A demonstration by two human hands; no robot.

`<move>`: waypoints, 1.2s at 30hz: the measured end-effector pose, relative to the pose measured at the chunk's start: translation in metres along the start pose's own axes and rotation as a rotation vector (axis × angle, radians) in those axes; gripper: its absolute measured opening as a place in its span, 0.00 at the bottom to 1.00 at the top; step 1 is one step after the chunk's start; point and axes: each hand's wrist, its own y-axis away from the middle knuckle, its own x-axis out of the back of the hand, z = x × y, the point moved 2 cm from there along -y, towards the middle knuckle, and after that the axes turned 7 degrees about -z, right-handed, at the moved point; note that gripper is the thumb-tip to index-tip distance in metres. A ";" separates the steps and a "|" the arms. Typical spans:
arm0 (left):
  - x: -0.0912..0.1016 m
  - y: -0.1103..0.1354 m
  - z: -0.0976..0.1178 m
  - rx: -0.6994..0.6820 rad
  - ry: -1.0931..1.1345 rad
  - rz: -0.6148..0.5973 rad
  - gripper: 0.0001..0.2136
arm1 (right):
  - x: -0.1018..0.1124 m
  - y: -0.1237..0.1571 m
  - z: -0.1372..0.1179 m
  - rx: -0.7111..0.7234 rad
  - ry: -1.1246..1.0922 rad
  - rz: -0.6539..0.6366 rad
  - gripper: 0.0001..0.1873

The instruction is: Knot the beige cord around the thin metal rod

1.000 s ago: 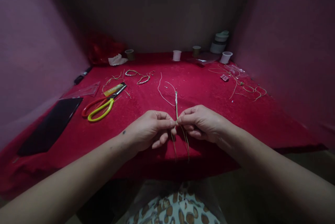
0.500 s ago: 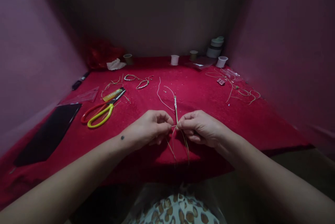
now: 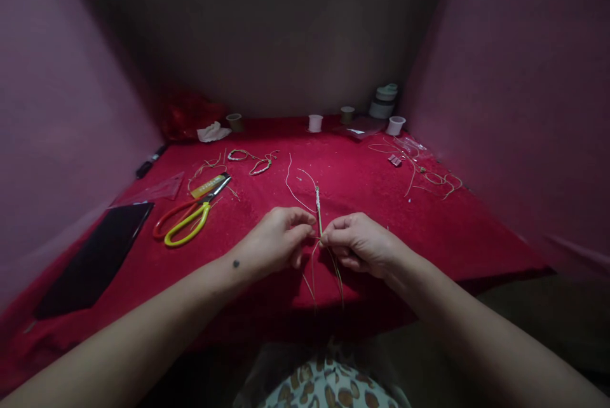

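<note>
My left hand (image 3: 277, 243) and my right hand (image 3: 357, 242) meet near the front of a red cloth-covered table (image 3: 362, 185). Both pinch thin pale-green cords of a partly knotted cord bracelet (image 3: 318, 204). Its braided end lies on the cloth and points away from me. Loose cord tails (image 3: 328, 271) hang down below my fingers toward the table's front edge. My left fingers are curled, thumb and forefinger pressed on a strand. My right thumb and forefinger pinch the knot point.
Orange and yellow scissors (image 3: 188, 216) lie to the left beside a yellow packet (image 3: 208, 185) and a black tablet (image 3: 98, 255). Finished bracelets (image 3: 250, 160), cord scraps (image 3: 429, 176), small cups (image 3: 314, 122) and stacked tape rolls (image 3: 384, 102) sit toward the back. Pink walls enclose both sides.
My hands stayed together on the cords, the left fingers shifting slightly off the knot. The view tipped, so the table sits lower in the picture.
</note>
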 end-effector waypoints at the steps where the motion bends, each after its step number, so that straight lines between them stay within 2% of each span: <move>1: -0.005 0.000 0.000 0.057 0.127 -0.091 0.09 | -0.001 0.000 -0.001 -0.005 -0.004 0.004 0.10; 3: -0.013 -0.001 0.000 0.117 0.297 -0.230 0.10 | -0.002 0.001 -0.002 -0.016 -0.004 0.004 0.09; 6: -0.015 -0.004 -0.006 0.142 0.455 -0.298 0.10 | -0.002 0.001 -0.002 -0.005 0.008 -0.012 0.10; 11: -0.013 -0.009 -0.017 0.130 0.587 -0.216 0.05 | 0.000 -0.001 0.001 0.023 -0.001 -0.013 0.11; 19: -0.016 -0.006 -0.016 0.059 0.533 -0.115 0.05 | -0.001 0.002 0.002 0.019 0.011 0.014 0.09; 28: -0.016 -0.004 -0.016 0.068 0.560 -0.160 0.06 | -0.002 0.004 0.003 0.010 -0.025 0.052 0.07; 33: -0.018 -0.003 -0.011 0.115 0.517 -0.118 0.07 | -0.004 0.003 0.004 0.020 -0.002 0.058 0.08; 36: -0.019 -0.003 -0.012 0.114 0.470 -0.083 0.07 | -0.004 0.005 0.004 0.025 0.125 0.093 0.07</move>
